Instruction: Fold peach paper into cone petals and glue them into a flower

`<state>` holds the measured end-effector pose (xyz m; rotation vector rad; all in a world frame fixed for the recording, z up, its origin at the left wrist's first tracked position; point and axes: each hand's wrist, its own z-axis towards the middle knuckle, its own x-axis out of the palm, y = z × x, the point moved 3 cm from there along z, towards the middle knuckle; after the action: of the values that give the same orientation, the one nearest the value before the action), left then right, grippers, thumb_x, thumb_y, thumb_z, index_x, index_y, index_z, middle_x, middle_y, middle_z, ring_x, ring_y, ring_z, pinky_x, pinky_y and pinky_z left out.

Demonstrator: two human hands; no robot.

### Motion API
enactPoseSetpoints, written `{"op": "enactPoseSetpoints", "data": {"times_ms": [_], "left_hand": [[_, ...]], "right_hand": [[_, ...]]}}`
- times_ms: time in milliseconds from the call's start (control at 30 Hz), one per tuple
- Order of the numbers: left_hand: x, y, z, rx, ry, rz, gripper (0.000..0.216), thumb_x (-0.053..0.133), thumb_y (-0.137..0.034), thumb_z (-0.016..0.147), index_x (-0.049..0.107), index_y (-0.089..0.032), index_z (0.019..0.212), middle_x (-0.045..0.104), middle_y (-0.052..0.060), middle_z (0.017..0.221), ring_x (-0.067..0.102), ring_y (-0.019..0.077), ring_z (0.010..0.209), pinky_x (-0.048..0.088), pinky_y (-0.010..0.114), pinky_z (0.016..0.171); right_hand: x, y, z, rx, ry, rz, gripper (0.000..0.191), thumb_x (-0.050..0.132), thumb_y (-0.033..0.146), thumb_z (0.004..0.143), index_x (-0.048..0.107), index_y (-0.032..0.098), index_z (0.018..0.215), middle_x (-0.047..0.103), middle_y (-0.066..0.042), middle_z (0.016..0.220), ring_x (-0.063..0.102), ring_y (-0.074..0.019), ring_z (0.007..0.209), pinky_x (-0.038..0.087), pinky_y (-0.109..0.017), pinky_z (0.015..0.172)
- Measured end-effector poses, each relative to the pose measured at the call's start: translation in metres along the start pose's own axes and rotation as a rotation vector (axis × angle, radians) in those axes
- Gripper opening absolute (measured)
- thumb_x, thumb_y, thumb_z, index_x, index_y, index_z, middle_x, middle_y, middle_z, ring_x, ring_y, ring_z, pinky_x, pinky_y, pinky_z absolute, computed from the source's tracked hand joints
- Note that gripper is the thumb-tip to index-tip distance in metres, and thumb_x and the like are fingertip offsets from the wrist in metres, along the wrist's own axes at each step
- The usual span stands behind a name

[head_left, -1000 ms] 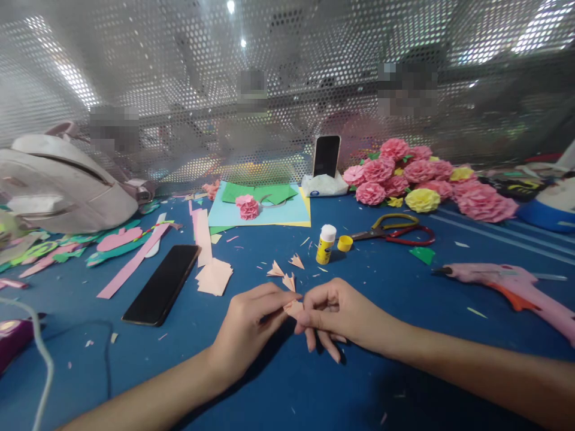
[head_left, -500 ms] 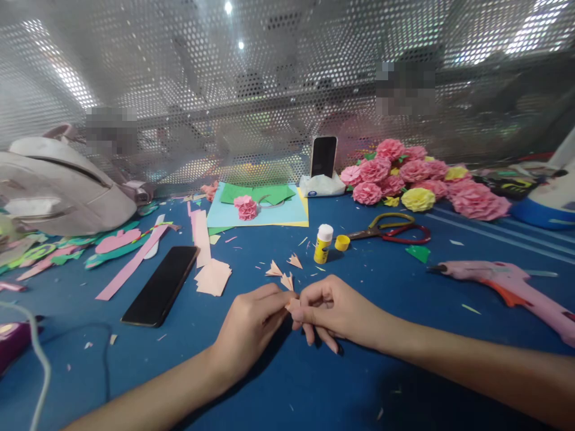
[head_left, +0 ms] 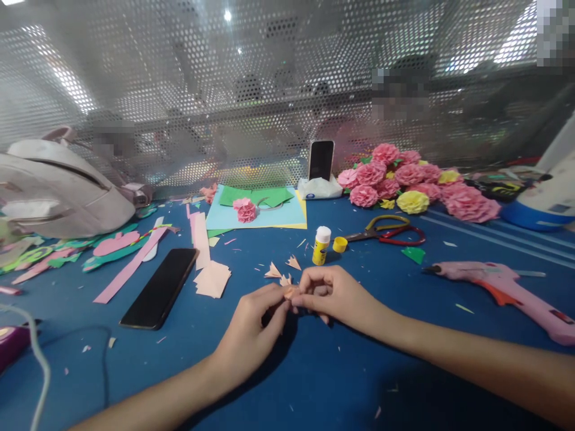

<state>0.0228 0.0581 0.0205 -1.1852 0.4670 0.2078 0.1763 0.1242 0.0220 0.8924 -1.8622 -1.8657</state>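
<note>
A small peach paper piece point(head_left: 291, 292) is pinched between the fingertips of both hands, low over the blue table. My left hand point(head_left: 256, 320) grips it from the left with thumb and forefinger. From the right, my right hand point(head_left: 335, 293) holds its other side, fingers curled; part of the paper is hidden by the fingers. Just beyond lie several folded peach paper pieces point(head_left: 272, 270). A glue stick point(head_left: 320, 246) stands uncapped behind my right hand, with its yellow cap point(head_left: 340, 244) beside it. To the left is a stack of peach paper squares point(head_left: 212, 279).
A dark phone point(head_left: 160, 288) and pink paper strips point(head_left: 131, 263) lie left. Scissors point(head_left: 381, 231) and a pink glue gun point(head_left: 503, 281) lie right. Behind are paper flowers point(head_left: 408, 175), coloured sheets point(head_left: 274, 220), a propped phone point(head_left: 321, 160) and a bag point(head_left: 67, 191).
My left thumb has come into view against the paper piece, and my right fingers have curled in more. The whole view has shifted slightly.
</note>
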Motion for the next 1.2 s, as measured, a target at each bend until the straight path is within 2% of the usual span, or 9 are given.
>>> {"op": "enactPoseSetpoints", "data": {"times_ms": [133,267,433,600,733,867,967,1100,1200], "left_hand": [[0.004,0.005,0.001,-0.160,0.023,-0.145,0.028,0.047,-0.029,0.097,0.066,-0.015,0.081,0.054,-0.001,0.064,0.048,0.0100,0.054,0.037,0.021,0.055],[0.005,0.007,0.001,-0.249,0.052,-0.291,0.033,0.050,-0.036,0.096,0.066,-0.013,0.078,0.053,-0.002,0.058,0.046,0.0085,0.049,0.036,0.020,0.053],[0.006,0.006,0.001,-0.263,0.085,-0.444,0.036,0.055,-0.043,0.093,0.070,-0.012,0.080,0.066,0.003,0.072,0.048,0.0069,0.046,0.039,0.020,0.052],[0.006,0.003,0.003,-0.261,0.099,-0.490,0.036,0.056,-0.044,0.092,0.071,-0.012,0.085,0.072,0.008,0.082,0.049,0.0069,0.044,0.042,0.022,0.053],[0.007,0.002,0.004,-0.258,0.102,-0.493,0.034,0.055,-0.041,0.093,0.073,-0.012,0.088,0.072,0.006,0.075,0.051,0.0078,0.044,0.045,0.023,0.057],[0.007,0.001,0.004,-0.245,0.116,-0.498,0.036,0.055,-0.042,0.094,0.074,-0.012,0.090,0.072,0.006,0.075,0.052,0.0087,0.045,0.048,0.024,0.058],[0.007,0.001,0.004,-0.236,0.113,-0.485,0.036,0.053,-0.041,0.094,0.075,-0.013,0.090,0.070,0.004,0.068,0.052,0.0091,0.045,0.048,0.024,0.059],[0.008,0.002,0.004,-0.233,0.102,-0.486,0.034,0.052,-0.039,0.095,0.074,-0.014,0.091,0.075,0.007,0.085,0.052,0.0080,0.045,0.048,0.023,0.060],[0.009,0.004,0.003,-0.241,0.085,-0.495,0.034,0.053,-0.039,0.095,0.074,-0.013,0.093,0.075,0.008,0.086,0.053,0.0084,0.045,0.048,0.024,0.062]], "right_hand": [[-0.003,0.012,-0.005,-0.166,-0.094,-0.111,0.029,0.077,0.038,0.077,0.057,0.018,0.082,0.058,0.005,0.060,0.051,-0.0076,0.051,0.039,-0.018,0.049],[-0.003,0.021,-0.007,-0.241,-0.096,-0.246,0.018,0.070,0.034,0.085,0.064,0.017,0.082,0.064,0.000,0.076,0.052,-0.0084,0.059,0.041,-0.020,0.055],[-0.004,0.026,-0.005,-0.211,-0.084,-0.247,0.020,0.071,0.035,0.083,0.064,0.018,0.089,0.063,0.000,0.078,0.053,-0.0103,0.064,0.042,-0.021,0.058],[-0.003,0.032,-0.004,-0.222,-0.070,-0.270,0.017,0.072,0.030,0.082,0.063,0.017,0.076,0.063,0.001,0.074,0.050,-0.0093,0.061,0.039,-0.021,0.057],[-0.005,0.032,-0.004,-0.227,-0.078,-0.241,0.016,0.074,0.028,0.080,0.065,0.017,0.075,0.064,0.001,0.073,0.050,-0.0089,0.060,0.040,-0.021,0.058],[-0.008,0.029,-0.002,-0.204,-0.060,-0.210,0.016,0.076,0.030,0.078,0.067,0.016,0.073,0.066,0.000,0.071,0.056,-0.0110,0.064,0.043,-0.022,0.061],[-0.009,0.027,-0.001,-0.166,-0.051,-0.168,0.017,0.076,0.031,0.077,0.068,0.016,0.073,0.067,-0.001,0.071,0.060,-0.0123,0.067,0.046,-0.023,0.064],[-0.006,0.028,0.000,-0.145,-0.084,-0.124,0.018,0.076,0.030,0.076,0.068,0.015,0.071,0.066,-0.001,0.070,0.059,-0.0118,0.066,0.046,-0.022,0.063],[-0.004,0.028,-0.001,-0.152,-0.127,-0.133,0.019,0.075,0.031,0.076,0.067,0.015,0.069,0.064,0.000,0.068,0.056,-0.0106,0.062,0.044,-0.022,0.059]]}}
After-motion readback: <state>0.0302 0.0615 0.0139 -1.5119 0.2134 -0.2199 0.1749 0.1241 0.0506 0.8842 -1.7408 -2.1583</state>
